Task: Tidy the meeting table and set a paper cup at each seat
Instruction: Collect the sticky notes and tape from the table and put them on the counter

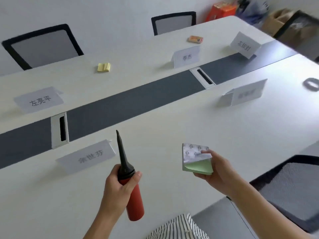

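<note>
Meeting table (pixel 172 131), white with a dark grey strip (pixel 138 99) run down its middle, is seen from the head camera and fills most of the view.

A red hand pump (pixel 135 200) is grasped by the left hand (pixel 119 185). The fingers are wrapped round it where the red barrel meets the black nozzle, and the nozzle is pointed up and away over the near half of the table. A green sticky-note pad (pixel 198 167) is gripped by the right hand (pixel 217 171), which is turned palm up. The fingers are curled beneath the pad and the thumb is laid on its peeled-back patterned cover sheet.

Five folded name cards are set out on the table, the nearest card (pixel 89 156) just beside the pump's nozzle. On the far half, a yellow note pad (pixel 103 67) and a small orange box (pixel 196 39) are left lying well apart. A dark ring (pixel 311 84) is seen near the right edge, too blurred to identify. Two cable hatches (pixel 59 130) are set into the strip. Mesh-backed chairs (pixel 43 45) are drawn up along the far side.
</note>
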Motion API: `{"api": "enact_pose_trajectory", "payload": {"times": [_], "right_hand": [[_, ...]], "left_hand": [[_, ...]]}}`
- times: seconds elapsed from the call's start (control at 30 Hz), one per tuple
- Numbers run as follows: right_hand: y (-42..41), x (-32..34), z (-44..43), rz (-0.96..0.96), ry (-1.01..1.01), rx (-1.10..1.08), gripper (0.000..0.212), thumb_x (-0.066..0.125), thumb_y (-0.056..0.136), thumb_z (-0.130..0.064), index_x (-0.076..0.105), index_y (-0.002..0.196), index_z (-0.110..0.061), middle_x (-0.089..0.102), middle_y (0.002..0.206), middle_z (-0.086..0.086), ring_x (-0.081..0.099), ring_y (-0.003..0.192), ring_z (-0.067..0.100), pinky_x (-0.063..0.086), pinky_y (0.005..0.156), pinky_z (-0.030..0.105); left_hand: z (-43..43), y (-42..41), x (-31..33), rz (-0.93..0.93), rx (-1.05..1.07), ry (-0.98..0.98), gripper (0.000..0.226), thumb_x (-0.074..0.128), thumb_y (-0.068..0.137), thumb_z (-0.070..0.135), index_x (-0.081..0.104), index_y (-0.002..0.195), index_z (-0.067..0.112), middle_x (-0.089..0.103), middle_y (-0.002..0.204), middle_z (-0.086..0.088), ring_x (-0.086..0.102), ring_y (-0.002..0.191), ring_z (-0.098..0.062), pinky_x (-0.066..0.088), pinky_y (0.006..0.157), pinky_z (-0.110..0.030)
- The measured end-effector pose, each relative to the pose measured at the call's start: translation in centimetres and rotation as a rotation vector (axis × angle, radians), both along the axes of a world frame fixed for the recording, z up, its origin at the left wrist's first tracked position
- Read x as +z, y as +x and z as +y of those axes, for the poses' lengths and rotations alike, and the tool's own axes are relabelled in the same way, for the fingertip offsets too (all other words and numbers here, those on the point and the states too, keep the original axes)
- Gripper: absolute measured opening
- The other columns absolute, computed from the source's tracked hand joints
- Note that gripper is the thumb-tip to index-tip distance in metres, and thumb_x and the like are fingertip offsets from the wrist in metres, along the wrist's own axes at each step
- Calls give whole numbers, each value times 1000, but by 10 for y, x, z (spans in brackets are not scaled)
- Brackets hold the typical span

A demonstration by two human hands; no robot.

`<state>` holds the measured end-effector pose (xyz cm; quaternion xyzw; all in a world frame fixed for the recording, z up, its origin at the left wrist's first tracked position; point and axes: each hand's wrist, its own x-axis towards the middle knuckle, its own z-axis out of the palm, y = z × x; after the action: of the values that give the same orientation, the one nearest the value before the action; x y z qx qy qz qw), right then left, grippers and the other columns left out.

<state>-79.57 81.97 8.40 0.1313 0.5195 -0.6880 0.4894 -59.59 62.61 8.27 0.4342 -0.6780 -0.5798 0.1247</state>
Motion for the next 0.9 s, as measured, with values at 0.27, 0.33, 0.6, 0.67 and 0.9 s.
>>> {"api": "enact_pose_trajectory", "payload": {"times": [0.27,0.33,0.6,0.67,0.9], "right_hand": [[73,4,177,306,70,-73,72,75,65,4,57,127,-28,66,116,19,70,97,31,57,75,32],[89,9,213,405,203,-147,73,79,63,1,56,125,-32,70,103,20,72,88,26,56,75,30],[87,25,302,219,-3,-633,39,73,58,0,65,96,0,70,87,21,69,78,33,57,71,42],[73,28,323,90,-158,-743,37,69,55,2,68,93,-1,72,85,20,71,75,32,59,66,38],[23,40,425,51,-269,-1057,49,38,81,7,52,127,-2,66,125,16,64,112,38,58,80,50]], "left_hand": [[138,-37,15,9,-286,141,33,83,72,18,58,92,13,68,83,-16,67,69,-32,57,69,-45],[176,-46,18,-6,-408,173,35,87,66,21,59,87,15,66,76,-10,66,66,-29,58,68,-45],[306,-99,31,-7,-893,177,32,85,68,14,59,85,6,67,74,-15,63,64,-17,54,61,-23],[328,-123,30,-3,-942,180,31,84,70,12,58,85,5,65,75,-20,62,63,-17,53,59,-22],[397,-230,33,-16,-985,165,25,81,74,11,59,84,6,62,71,-10,64,63,-24,55,53,-25]]}}
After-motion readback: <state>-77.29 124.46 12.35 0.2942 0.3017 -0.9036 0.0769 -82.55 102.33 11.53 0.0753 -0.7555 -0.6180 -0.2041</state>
